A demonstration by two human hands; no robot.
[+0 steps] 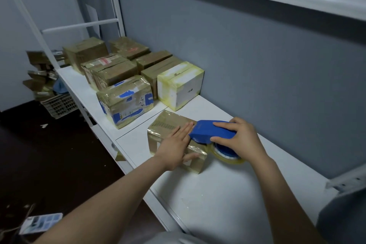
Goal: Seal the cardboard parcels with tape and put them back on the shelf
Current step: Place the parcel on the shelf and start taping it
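A small cardboard parcel (pixel 168 127), glossy with clear tape, lies on the white shelf board (pixel 217 194) in front of me. My left hand (pixel 176 144) presses flat on the parcel's top with straight fingers, the thumb lying down its near side. My right hand (pixel 239 138) grips a blue tape dispenser (pixel 210 130) whose front end rests on the parcel's right end. The clear tape roll (pixel 227 155) hangs under the dispenser just right of the parcel.
Several taped parcels stand in rows at the shelf's far left, among them a blue-labelled parcel (pixel 125 101) and a white box (pixel 179 84). A grey wall backs the shelf. On the dark floor stand a crate (pixel 59 105) of flattened cardboard and a leaflet (pixel 41 223).
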